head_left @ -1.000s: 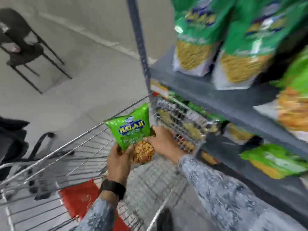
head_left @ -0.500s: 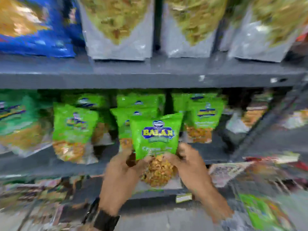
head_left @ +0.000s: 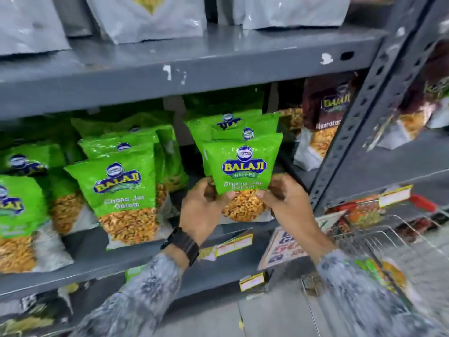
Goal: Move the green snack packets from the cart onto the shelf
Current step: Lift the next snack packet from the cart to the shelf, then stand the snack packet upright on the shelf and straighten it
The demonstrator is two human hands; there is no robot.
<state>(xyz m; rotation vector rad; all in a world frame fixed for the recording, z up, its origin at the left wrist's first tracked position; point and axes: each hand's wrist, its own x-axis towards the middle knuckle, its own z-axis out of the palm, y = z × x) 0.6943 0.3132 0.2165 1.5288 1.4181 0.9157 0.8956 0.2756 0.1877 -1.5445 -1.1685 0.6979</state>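
Placement was the step in hand: one green snack packet [head_left: 243, 176] was held upright at the front of the middle shelf [head_left: 184, 69], directly before a short row of like packets [head_left: 233, 127] standing behind it. The left hand [head_left: 204, 210] was clamped on the packet's lower left edge, thumb across the clear window. The right hand [head_left: 289, 203] was clamped on the lower right edge in the same manner. The packet's base appeared level with the shelf board, though contact could not be confirmed because the hands covered that edge.

The next move would call for settling the base onto the board, pushing the packet back until it leaned on the row, and then opening both hands without tipping it forward. Such a pouch is light and soft, so it would likely slump if released before it had support behind it.

Further green packets [head_left: 126, 198] stood to the left on the same shelf, with a gap between the two groups. A dark red packet [head_left: 325, 117] stood to the right, beside the perforated upright post [head_left: 364, 113]. The shelving was grey painted metal, chipped in places, and carried price tags [head_left: 233, 245] on its front lip. Silver pouches [head_left: 145, 18] occupied the shelf above. The wire cart [head_left: 379, 239] stood at lower right, on a pale floor; it was too blurred to count what remained in it.
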